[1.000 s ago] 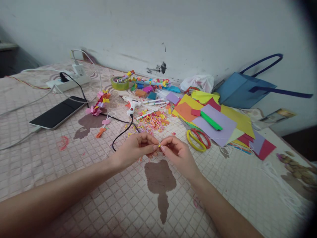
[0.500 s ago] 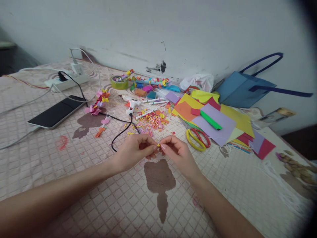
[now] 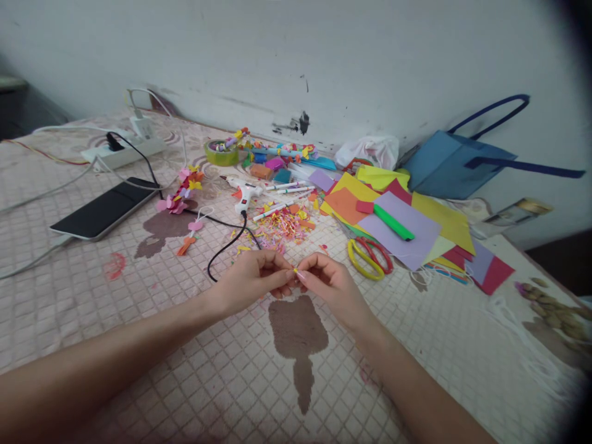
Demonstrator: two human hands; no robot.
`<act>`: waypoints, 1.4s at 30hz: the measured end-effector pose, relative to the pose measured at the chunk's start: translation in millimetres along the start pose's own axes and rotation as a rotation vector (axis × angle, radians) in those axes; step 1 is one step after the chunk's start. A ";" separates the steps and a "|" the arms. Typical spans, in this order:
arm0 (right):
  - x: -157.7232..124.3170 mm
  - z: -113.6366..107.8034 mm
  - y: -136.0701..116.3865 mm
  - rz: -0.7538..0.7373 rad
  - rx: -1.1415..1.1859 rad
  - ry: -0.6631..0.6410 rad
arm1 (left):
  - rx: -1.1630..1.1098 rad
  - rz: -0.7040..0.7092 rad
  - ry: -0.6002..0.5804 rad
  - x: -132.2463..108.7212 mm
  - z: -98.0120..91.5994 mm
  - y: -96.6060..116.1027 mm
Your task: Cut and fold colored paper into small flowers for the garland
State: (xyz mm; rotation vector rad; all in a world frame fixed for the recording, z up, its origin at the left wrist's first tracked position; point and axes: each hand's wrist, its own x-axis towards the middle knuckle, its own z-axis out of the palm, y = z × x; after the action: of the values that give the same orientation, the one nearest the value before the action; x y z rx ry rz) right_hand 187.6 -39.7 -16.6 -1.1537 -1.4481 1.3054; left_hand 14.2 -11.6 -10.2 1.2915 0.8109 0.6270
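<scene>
A tiny yellow piece [image 3: 295,270], perhaps paper, sits between the fingertips of both hands; its shape is mostly covered. My left hand [image 3: 255,275] pinches it from the left, thumb against bent fingers. From the right, my right hand [image 3: 329,280] grips it with thumb and forefinger. Both hands are held over the quilted cloth [image 3: 222,370], close in front of a heap of coloured paper scraps [image 3: 284,225]. Behind the heap lies a white glue gun [image 3: 245,194] with a black cord. Red-and-yellow-handled scissors [image 3: 370,259] rest to the right of my right hand.
Coloured sheets [image 3: 402,228] with a green marker-like stick [image 3: 393,223] spread at right, before a blue bag [image 3: 457,163]. At left are a tablet [image 3: 106,208], a power strip [image 3: 124,153] with cables, and a paper flower string [image 3: 182,191]. Green tape [image 3: 222,153] stands near the wall.
My fingertips have shifted very slightly around the yellow piece, and less of it shows now. The view has moved by a few pixels; the things on the cloth stay in place.
</scene>
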 end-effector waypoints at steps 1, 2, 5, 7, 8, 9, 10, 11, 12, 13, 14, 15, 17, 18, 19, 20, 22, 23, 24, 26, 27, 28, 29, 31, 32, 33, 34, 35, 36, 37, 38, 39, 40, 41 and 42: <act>-0.1 0.1 -0.6 -0.007 -0.010 0.004 | -0.003 -0.002 -0.002 0.2 0.0 0.1; -0.2 0.2 -1.0 -0.014 -0.018 0.007 | -0.012 -0.011 -0.008 0.3 0.0 0.2; -0.5 0.3 -1.5 -0.021 -0.026 0.013 | -0.057 -0.069 -0.017 0.5 -0.7 0.1; -0.5 0.2 -1.3 -0.015 -0.018 0.009 | -0.081 -0.075 -0.019 0.3 -1.2 -0.2; -0.6 0.2 -1.2 -0.012 -0.010 0.008 | -0.088 -0.061 -0.021 0.2 -1.3 -0.5; -0.6 0.2 -1.0 -0.010 -0.001 0.009 | -0.093 -0.042 -0.020 0.0 -1.3 -0.7; -0.6 0.2 -0.8 -0.011 0.005 0.013 | -0.097 -0.021 -0.015 -0.1 -1.3 -1.0; -0.5 0.2 -0.6 -0.013 0.010 0.018 | -0.101 -0.001 -0.006 -0.1 -1.1 -1.3; -0.5 0.2 -0.3 -0.015 0.011 0.024 | -0.100 0.015 0.003 -0.2 -0.8 -1.5; -0.4 0.1 -0.1 -0.016 0.010 0.029 | -0.097 0.028 0.010 -0.1 -0.5 -1.7; -0.3 0.1 0.1 -0.016 0.010 0.033 | -0.092 0.038 0.015 -0.1 -0.2 -1.8; -0.3 0.0 0.3 -0.013 0.011 0.036 | -0.085 0.045 0.016 0.0 0.1 -2.0; -0.4 -0.2 0.3 -0.011 0.013 0.038 | -0.067 0.053 0.018 0.2 0.2 -2.3; -0.5 -0.2 0.1 -0.014 0.012 0.039 | -0.062 0.056 0.019 0.3 0.1 -2.5; -0.7 -0.2 -0.2 -0.016 0.009 0.040 | -0.060 0.058 0.019 0.4 0.0 -2.8; -1.0 -0.1 -0.5 -0.017 0.005 0.041 | -0.061 0.060 0.017 0.6 -0.3 -3.2; -1.3 0.3 -1.0 -0.016 0.002 0.044 | -0.066 0.060 0.012 0.7 -0.7 -4.0; -1.4 0.4 -0.9 -0.016 0.003 0.044 | -0.069 0.058 0.013 0.7 -0.8 -4.3; -1.3 0.6 -0.7 -0.020 0.004 0.044 | -0.072 0.057 0.014 0.7 -0.9 -4.6; -1.1 0.6 0.5 -0.036 -0.003 0.043 | -0.075 0.051 0.018 0.6 -0.7 -5.0; -0.9 0.5 1.1 -0.045 -0.015 0.042 | -0.077 0.047 0.017 0.5 -0.6 -5.0; -0.9 0.4 1.8 -0.052 -0.031 0.042 | -0.080 0.042 0.013 0.5 -0.6 -5.1; -0.9 0.3 2.2 -0.059 -0.049 0.044 | -0.084 0.035 0.008 0.5 -0.6 -5.2; -1.2 0.3 2.5 -0.077 -0.089 0.052 | -0.088 0.019 0.003 0.7 -1.0 -5.7; -1.4 0.4 2.3 -0.091 -0.110 0.060 | -0.088 0.011 0.001 1.0 -1.3 -6.2; -1.7 0.7 2.0 -0.107 -0.132 0.069 | -0.085 0.003 0.001 1.3 -1.8 -6.8; -2.1 0.9 1.5 -0.124 -0.154 0.078 | -0.081 -0.001 0.003 1.6 -2.2 -7.5; -2.4 1.2 1.0 -0.141 -0.176 0.086 | -0.077 -0.003 0.004 2.0 -2.6 -8.0; -2.7 1.5 0.4 -0.157 -0.197 0.093 | -0.071 -0.002 0.005 2.2 -2.9 -8.4; -3.0 1.9 -0.2 -0.172 -0.219 0.100 | -0.066 0.003 0.006 2.4 -3.1 -8.6; -3.2 2.2 -0.8 -0.188 -0.243 0.105 | -0.059 0.014 0.008 2.4 -3.1 -8.5; -3.5 2.6 -1.3 -0.205 -0.268 0.110 | -0.045 0.029 0.013 2.2 -2.9 -8.2; -3.7 2.9 -1.8 -0.222 -0.292 0.115 | -0.026 0.048 0.022 1.9 -2.5 -7.7; -3.9 3.3 -2.2 -0.238 -0.316 0.119 | -0.001 0.071 0.036 1.4 -2.0 -7.2; -4.0 3.6 -2.6 -0.253 -0.335 0.122 | 0.028 0.095 0.053 0.8 -1.4 -6.6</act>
State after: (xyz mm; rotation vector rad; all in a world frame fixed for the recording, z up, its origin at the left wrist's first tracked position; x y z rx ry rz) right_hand 184.7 -44.5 -14.5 -1.1923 -1.7007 0.8250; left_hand 13.3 -11.3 -17.0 1.3495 0.8078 0.7304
